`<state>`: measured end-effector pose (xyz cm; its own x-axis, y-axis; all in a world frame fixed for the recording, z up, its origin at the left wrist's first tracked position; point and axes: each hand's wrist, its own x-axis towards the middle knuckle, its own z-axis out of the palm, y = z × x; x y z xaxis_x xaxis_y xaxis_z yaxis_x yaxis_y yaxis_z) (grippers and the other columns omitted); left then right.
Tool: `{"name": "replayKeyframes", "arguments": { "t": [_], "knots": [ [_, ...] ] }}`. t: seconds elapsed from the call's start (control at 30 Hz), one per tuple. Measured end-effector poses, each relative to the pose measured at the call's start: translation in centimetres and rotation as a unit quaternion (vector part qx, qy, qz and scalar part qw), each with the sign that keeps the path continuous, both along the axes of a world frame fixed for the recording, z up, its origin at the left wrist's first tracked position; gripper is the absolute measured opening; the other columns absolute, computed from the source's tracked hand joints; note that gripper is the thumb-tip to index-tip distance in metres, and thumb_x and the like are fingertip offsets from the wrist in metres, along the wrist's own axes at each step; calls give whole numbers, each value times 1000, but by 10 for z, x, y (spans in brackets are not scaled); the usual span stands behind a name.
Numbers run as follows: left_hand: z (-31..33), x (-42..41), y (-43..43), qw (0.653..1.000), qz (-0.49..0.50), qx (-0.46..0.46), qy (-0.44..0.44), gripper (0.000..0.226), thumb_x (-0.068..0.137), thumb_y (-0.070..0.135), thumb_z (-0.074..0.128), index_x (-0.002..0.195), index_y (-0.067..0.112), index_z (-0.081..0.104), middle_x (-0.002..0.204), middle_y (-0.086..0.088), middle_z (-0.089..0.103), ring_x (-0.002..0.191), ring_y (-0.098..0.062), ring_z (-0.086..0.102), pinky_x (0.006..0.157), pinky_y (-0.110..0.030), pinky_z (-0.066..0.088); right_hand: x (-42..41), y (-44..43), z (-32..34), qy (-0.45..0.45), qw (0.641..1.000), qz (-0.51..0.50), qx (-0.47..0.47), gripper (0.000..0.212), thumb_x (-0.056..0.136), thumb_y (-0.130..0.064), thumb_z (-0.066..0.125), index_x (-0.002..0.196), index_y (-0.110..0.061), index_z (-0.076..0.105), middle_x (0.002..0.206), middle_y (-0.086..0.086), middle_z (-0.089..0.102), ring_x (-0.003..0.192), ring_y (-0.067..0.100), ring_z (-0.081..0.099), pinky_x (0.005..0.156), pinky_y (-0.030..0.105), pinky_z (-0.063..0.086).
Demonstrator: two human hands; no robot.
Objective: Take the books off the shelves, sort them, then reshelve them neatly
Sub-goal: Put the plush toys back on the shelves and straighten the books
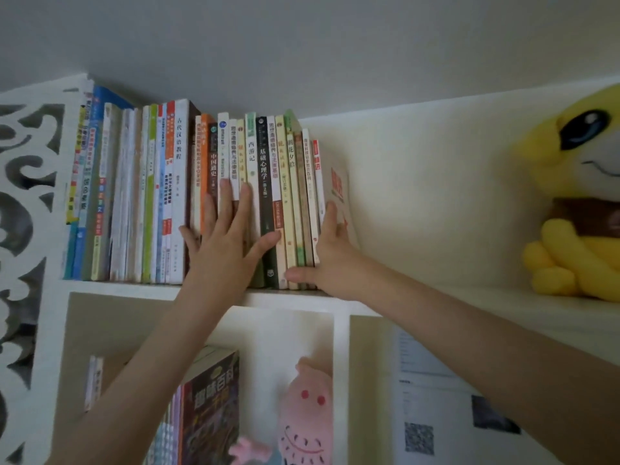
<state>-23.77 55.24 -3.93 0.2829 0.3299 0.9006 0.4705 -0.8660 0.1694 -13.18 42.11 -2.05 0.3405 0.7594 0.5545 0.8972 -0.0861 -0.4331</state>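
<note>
Fingers of left hand [228,236] lie spread flat on multicoloured upright books [265,169]; right hand [330,260], fingers straight, presses row's end.

The left hand [228,236] covers the lower spines in the middle of the row of books [177,182]. Right of that row, the yellow plush toy [577,203] is cut by the picture's edge. Below the row, the pink plush toy [308,414] and a dark-covered book [211,407] run off the bottom edge. The print on the sheet with a QR code [436,394] is too small to read.

Grey wall [302,45], white bookcase [436,196], carved fretwork side panel [23,196]
</note>
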Motion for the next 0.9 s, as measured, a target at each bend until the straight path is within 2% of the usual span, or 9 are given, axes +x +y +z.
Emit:
{"name": "replayKeyframes", "arguments": {
  "t": [0.2, 0.33, 0.43, 0.53, 0.6, 0.67, 0.77, 0.9],
  "knots": [
    [-3, 3, 4, 1000, -5, 7, 0, 77, 79, 73, 9, 139, 40, -27, 150, 7, -34, 142, -20, -26, 107, -53, -17, 1, -2, 2, 2, 999, 15, 29, 121, 80, -25, 76, 148, -19, -23, 150, 13, 15, 136, 27, 30, 110, 42, 35],
    [5, -1, -1, 998, -5, -36, 41, 87, 75, 70, 16, 141, 36, -29, 150, 5, -37, 140, -20, -30, 109, -56, -15, 4, -3, 3, -8, 999, 1, 37, 123, 73, -32, 82, 149, -21, -15, 143, 12, 20, 136, 28, 28, 112, 49, 32],
    [5, -7, -7, 998, -27, -43, 25, 88, 74, 70, 20, 144, 36, -23, 152, 7, -33, 141, -16, -28, 110, -55, -14, 3, -7, 4, -15, 999, -7, 34, 123, 70, -35, 83, 147, -21, -11, 142, 9, 17, 136, 27, 25, 113, 48, 31],
    [3, -13, -14, 998, -53, -21, -5, 87, 74, 70, 22, 142, 39, -21, 148, 13, -33, 139, -8, -29, 112, -50, -14, -3, -12, 5, -84, 995, -14, 49, 130, 68, -39, 83, 148, -23, -18, 154, 4, -3, 143, 28, 7, 116, 49, 23],
    [5, -15, -20, 996, -84, 12, -14, 84, 76, 69, 24, 142, 42, -20, 146, 17, -33, 139, -6, -29, 112, -46, -14, -7, -15, 9, -141, 988, -1, 62, 133, 69, -43, 82, 147, -28, -25, 157, 1, -24, 146, 27, -14, 119, 53, 10],
    [8, -12, -21, 994, -103, 47, -5, 77, 83, 67, 22, 144, 41, -17, 149, 18, -30, 139, -4, -29, 112, -40, -16, -9, -14, 14, -221, 974, -8, 47, 130, 71, -50, 78, 148, -28, -24, 155, 1, -32, 144, 25, -26, 120, 52, -1],
    [11, -3, -18, 991, -99, 85, 26, 66, 91, 64, 14, 144, 37, -14, 152, 14, -24, 139, -3, -27, 115, -37, -15, -9, -11, 22, -342, 937, -61, 38, 124, 74, -64, 66, 150, -17, -21, 156, 4, -31, 142, 20, -31, 120, 44, -10],
    [12, 5, -13, 988, -119, 97, 24, 65, 93, 56, 15, 148, 28, -4, 154, 12, -13, 143, -5, -15, 119, -33, -5, -4, -11, 31, -439, 890, -113, 37, 120, 76, -73, 54, 151, -7, -14, 159, 7, -22, 145, 17, -23, 120, 37, -12]
  ]
}}
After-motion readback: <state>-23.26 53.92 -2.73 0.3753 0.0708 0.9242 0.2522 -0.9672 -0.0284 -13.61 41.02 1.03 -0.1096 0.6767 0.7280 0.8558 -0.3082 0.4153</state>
